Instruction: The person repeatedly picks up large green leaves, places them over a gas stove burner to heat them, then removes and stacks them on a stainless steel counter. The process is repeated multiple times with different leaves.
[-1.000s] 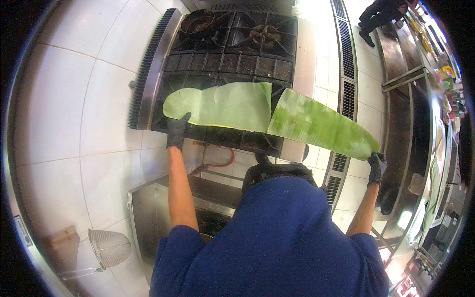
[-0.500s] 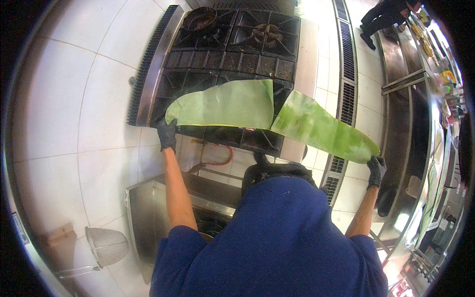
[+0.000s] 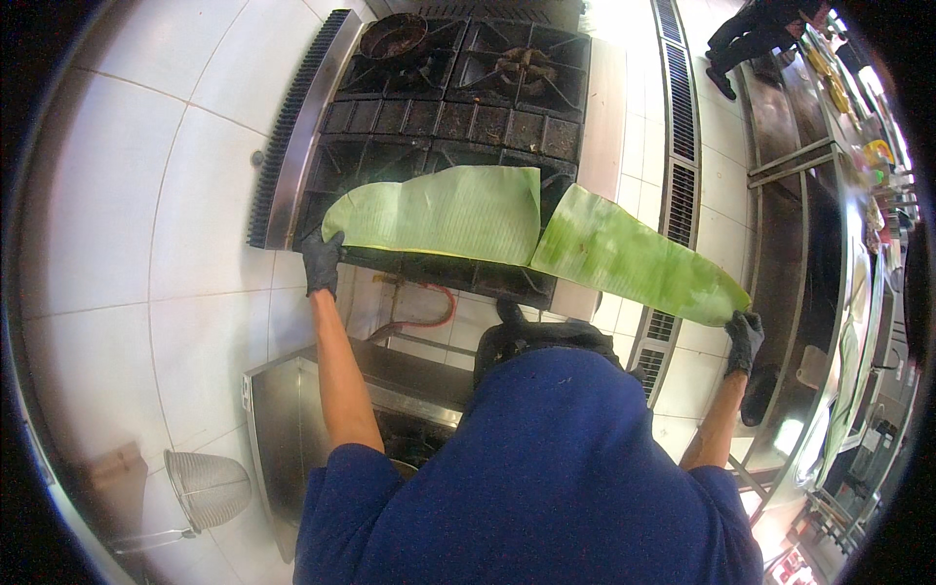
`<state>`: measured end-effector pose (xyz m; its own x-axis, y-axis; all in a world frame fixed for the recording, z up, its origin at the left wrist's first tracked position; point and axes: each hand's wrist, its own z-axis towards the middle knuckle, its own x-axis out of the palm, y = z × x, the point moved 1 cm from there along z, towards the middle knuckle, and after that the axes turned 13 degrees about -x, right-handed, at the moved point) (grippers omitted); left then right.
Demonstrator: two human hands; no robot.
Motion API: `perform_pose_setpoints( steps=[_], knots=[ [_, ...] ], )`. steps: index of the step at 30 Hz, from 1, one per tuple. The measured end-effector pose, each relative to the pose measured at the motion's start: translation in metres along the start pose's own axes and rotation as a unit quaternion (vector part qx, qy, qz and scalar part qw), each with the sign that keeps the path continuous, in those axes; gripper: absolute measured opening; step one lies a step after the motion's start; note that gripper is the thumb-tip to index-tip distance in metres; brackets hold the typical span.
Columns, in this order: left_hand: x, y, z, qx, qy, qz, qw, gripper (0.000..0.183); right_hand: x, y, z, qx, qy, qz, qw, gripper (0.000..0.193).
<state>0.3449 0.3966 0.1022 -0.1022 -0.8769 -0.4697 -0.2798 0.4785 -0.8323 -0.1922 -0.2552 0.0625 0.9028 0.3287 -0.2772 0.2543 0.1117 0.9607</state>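
Observation:
A long green banana leaf stretches across the front burners of the black gas stove. A split near its middle parts it into a paler left piece and a glossier right piece, which meet at the lower edge. My left hand, in a black glove, is closed on the leaf's left end beside the stove's steel side. My right hand, gloved alike, pinches the other end, out beyond the stove's right side. Whether the leaf touches the grates I cannot tell.
A dark pan sits on the far left burner. Below my left arm stands a steel unit, with a wire strainer farther left. A floor drain grate runs along the right, before steel shelving. Another person stands far right.
The leaf has come slightly nearer to me, most plainly at its middle. My left hand has shifted a little left; both hands keep their hold.

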Motion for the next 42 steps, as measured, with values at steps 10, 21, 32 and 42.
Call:
perform_pose_setpoints(
  steps=[10, 21, 32, 42],
  knots=[
    [-0.013, 0.020, 0.003, -0.017, -0.003, 0.034, 0.999, 0.018, -0.003, -0.002, 0.001, -0.001, 0.001, 0.013, 1.000, 0.009],
    [-0.005, 0.053, 0.009, 0.012, -0.030, 0.057, 0.998, 0.014, -0.018, 0.002, 0.009, -0.007, 0.012, 0.034, 0.999, 0.009],
    [0.033, 0.047, -0.046, -0.036, -0.223, -0.084, 0.971, 0.023, -0.035, 0.020, -0.005, -0.028, 0.006, -0.044, 0.999, 0.008],
    [0.229, -0.038, -0.269, 0.118, 0.517, 0.075, 0.844, 0.042, -0.047, 0.017, -0.005, -0.017, 0.037, 0.028, 0.999, 0.009]
  ],
)
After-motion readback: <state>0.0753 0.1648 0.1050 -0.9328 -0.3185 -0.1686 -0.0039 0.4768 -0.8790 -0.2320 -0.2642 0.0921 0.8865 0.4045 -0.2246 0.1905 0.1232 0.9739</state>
